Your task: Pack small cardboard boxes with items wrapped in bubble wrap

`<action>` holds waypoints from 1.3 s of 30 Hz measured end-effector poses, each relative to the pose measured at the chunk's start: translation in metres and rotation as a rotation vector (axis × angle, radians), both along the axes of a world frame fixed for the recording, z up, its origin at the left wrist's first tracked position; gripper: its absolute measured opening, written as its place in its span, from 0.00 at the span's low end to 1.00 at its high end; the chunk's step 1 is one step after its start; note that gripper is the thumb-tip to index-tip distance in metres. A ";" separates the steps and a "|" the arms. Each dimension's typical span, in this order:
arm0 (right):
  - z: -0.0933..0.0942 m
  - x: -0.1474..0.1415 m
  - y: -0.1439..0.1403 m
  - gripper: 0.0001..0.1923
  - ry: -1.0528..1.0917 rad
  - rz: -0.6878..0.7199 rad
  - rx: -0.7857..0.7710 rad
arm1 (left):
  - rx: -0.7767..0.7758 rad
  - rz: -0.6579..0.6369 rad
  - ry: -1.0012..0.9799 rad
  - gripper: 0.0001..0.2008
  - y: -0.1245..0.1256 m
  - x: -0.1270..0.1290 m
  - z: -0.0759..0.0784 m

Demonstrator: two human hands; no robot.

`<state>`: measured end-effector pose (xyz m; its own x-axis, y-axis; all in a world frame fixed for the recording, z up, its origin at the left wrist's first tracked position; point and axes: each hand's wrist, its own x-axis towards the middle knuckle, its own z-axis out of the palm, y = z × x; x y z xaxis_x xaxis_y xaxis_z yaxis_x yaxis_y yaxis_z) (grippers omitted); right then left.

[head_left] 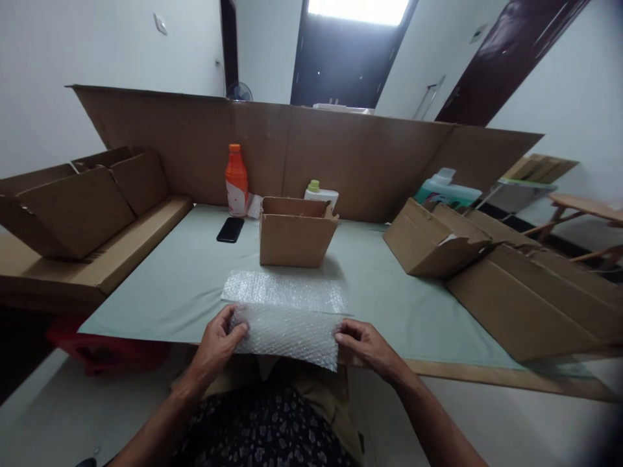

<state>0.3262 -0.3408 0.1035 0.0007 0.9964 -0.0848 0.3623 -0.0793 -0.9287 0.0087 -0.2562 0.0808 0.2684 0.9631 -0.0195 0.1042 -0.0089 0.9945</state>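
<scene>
Both hands, left hand (217, 344) and right hand (365, 344), each grip pinching one end, hold a knobbly clear bubble wrap sheet (287, 311) at the bench's (389, 292) near edge, before an open cardboard box (294, 233).

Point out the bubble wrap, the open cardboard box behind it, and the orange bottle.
bubble wrap (287, 324): head view, middle of the folded sheet.
open cardboard box (292, 243): head view, front wall.
orange bottle (236, 175): head view, orange body above the label.

No words or numbers can be read here. The orange bottle (236, 179) has a label, but it is too small to read.
</scene>
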 end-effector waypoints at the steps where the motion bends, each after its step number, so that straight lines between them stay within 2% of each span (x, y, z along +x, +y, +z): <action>1: -0.003 0.001 0.006 0.16 -0.010 -0.046 0.030 | 0.007 0.000 -0.002 0.19 0.003 0.002 -0.001; 6: -0.016 0.007 0.034 0.16 -0.043 -0.247 0.118 | 0.070 -0.003 0.141 0.21 0.019 0.015 -0.010; 9: -0.017 0.015 0.047 0.16 -0.094 -0.338 0.153 | 0.184 -0.023 0.365 0.22 0.035 0.030 -0.009; 12: -0.013 0.031 0.054 0.16 -0.171 -0.419 0.180 | 0.265 -0.081 0.548 0.23 0.058 0.054 -0.002; 15: -0.013 0.051 0.057 0.16 -0.256 -0.495 0.191 | 0.296 -0.147 0.640 0.25 0.082 0.086 0.001; 18: -0.021 0.069 0.057 0.16 -0.359 -0.557 0.176 | 0.326 -0.215 0.758 0.29 0.098 0.114 -0.001; 20: -0.029 0.079 0.056 0.15 -0.434 -0.587 0.152 | 0.342 -0.243 0.825 0.32 0.101 0.123 -0.002; 22: -0.036 0.088 0.056 0.16 -0.522 -0.594 0.132 | 0.381 -0.245 0.889 0.34 0.100 0.119 0.000; 25: -0.040 0.102 0.061 0.22 -0.728 -0.530 0.148 | 0.498 -0.187 1.056 0.29 0.099 0.093 0.003; 29: -0.040 0.110 0.086 0.24 -0.855 -0.262 0.172 | 0.607 -0.080 1.190 0.22 0.103 0.049 -0.006; 31: -0.039 0.105 0.101 0.25 -0.849 -0.130 0.152 | 0.628 -0.029 1.160 0.23 0.108 0.033 -0.014; 33: -0.036 0.097 0.115 0.23 -0.842 -0.085 0.158 | 0.619 0.007 1.080 0.23 0.115 0.025 -0.022; 36: -0.031 0.086 0.133 0.22 -0.774 -0.163 0.193 | 0.556 0.034 0.922 0.24 0.129 0.027 -0.024; 39: -0.027 0.077 0.157 0.29 -0.617 -0.219 0.151 | 0.451 0.033 0.775 0.31 0.151 0.046 -0.017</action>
<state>0.4035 -0.1840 0.0764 0.2079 0.9687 0.1358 0.8208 -0.0972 -0.5629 0.0547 -0.1057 0.0642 0.3092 0.9301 0.1981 0.7519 -0.3667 0.5479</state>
